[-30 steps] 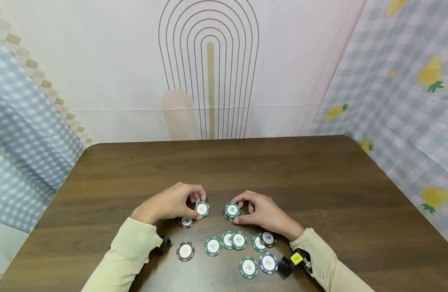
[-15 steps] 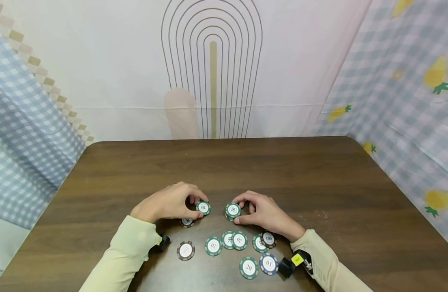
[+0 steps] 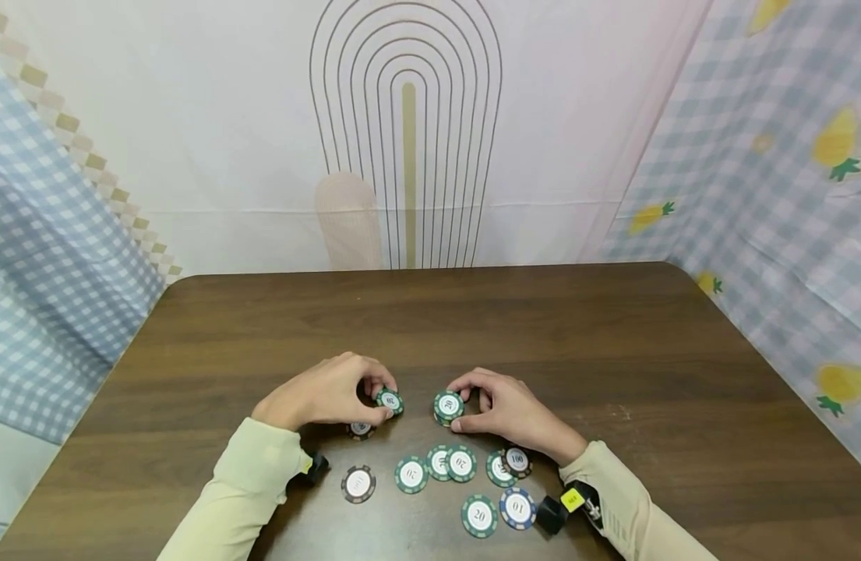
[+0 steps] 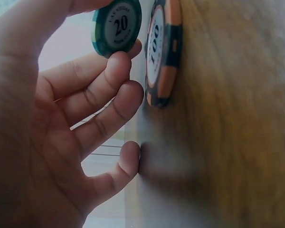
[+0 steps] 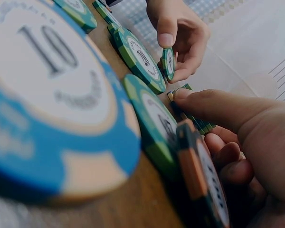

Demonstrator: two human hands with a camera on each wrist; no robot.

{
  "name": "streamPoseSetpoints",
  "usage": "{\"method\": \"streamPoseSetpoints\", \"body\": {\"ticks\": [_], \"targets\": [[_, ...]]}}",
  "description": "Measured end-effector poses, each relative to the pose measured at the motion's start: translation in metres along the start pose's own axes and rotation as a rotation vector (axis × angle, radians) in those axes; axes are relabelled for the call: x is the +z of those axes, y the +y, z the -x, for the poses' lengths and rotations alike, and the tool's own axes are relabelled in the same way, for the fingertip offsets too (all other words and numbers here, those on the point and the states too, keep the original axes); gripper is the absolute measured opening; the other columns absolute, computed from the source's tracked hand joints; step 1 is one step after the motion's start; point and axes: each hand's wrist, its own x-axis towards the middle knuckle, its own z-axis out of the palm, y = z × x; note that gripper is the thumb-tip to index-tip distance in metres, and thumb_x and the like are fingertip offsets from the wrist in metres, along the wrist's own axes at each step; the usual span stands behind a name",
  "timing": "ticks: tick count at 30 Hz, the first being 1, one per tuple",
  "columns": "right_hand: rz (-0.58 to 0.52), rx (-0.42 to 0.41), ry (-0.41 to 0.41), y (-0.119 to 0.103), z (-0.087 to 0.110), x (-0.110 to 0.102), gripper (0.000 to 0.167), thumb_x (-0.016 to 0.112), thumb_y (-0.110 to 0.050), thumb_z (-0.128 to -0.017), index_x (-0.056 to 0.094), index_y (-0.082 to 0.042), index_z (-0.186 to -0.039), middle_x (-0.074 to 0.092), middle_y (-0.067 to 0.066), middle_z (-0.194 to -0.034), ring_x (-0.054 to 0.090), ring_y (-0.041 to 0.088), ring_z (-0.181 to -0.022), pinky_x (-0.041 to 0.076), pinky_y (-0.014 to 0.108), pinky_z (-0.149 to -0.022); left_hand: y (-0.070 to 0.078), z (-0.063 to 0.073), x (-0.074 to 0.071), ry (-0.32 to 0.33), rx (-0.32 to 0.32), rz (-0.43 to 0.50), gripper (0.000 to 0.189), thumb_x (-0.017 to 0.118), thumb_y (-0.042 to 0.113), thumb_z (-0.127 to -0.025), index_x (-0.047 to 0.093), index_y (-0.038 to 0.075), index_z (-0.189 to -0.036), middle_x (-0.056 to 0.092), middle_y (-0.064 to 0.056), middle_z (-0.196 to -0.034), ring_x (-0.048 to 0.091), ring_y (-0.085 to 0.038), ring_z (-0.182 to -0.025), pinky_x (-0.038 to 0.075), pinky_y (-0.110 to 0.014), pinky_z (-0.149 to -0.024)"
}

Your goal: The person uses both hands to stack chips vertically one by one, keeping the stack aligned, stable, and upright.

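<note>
Left of the green chip stack [image 3: 448, 406], height unclear, your right hand [image 3: 509, 407] pinches, your left hand [image 3: 329, 391] pinches a 20 poker chip [image 3: 390, 401]: likely light, stiff; hold edgewise

right wrist: blue chip [image 5: 61, 95] blurred, cropped | left wrist: green chip [image 4: 118, 27] cropped above

In the left wrist view, the round green chip with white centre [image 4: 118, 28] bears "20", with "VEGAS" readable above; the round black-and-orange chip [image 4: 164, 54] bears "100". The round blue chip with white centre [image 5: 57, 95] carries "10". In the head view, "20" stands on the small stack of round green chips [image 3: 448, 405] and on the lowest green round chip [image 3: 479, 516], "100" on the rightmost black round chip [image 3: 517, 460].
</note>
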Motion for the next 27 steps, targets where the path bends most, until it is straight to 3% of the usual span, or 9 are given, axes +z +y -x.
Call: {"method": "streamPoseSetpoints", "body": {"ticks": [7, 19, 27], "targets": [[-0.006, 0.002, 0.004, 0.0016, 0.0014, -0.0007, 0.039, 0.089, -0.037, -0.086, 0.072, -0.025, -0.119, 0.062, -0.004, -0.104, 0.048, 0.010, -0.064, 0.042, 0.027, -0.060, 0.0013, -0.0007, 0.0015, 0.013, 0.003, -0.003, 0.024, 0.079, 0.034, -0.082, 0.074, 0.028, -0.105, 0.065, 0.015, -0.087, 0.059, -0.006, -0.082, 0.050, -0.029, -0.075], [-0.009, -0.017, 0.004, 0.0015, 0.0009, 0.0014, 0.039, 0.089, -0.037, -0.086, 0.073, -0.025, -0.118, 0.062, -0.004, -0.103, 0.048, 0.010, -0.064, 0.041, 0.027, -0.060, -0.0014, -0.0005, 0.0022, 0.017, 0.027, 0.043, 0.028, 0.084, 0.051, -0.086, 0.073, 0.030, -0.100, 0.065, 0.016, -0.086, 0.060, -0.006, -0.080, 0.050, -0.028, -0.074], [-0.001, -0.013, 0.004, 0.0016, 0.0006, 0.0008, 0.039, 0.089, -0.038, -0.086, 0.073, -0.025, -0.119, 0.062, -0.005, -0.103, 0.048, 0.010, -0.064, 0.041, 0.027, -0.060, -0.0061, -0.0031, -0.0031, 0.038, 0.147, 0.120, 0.031, 0.084, 0.041, -0.091, 0.077, 0.020, -0.113, 0.066, 0.012, -0.094, 0.061, -0.010, -0.087, 0.053, -0.030, -0.079]]}}
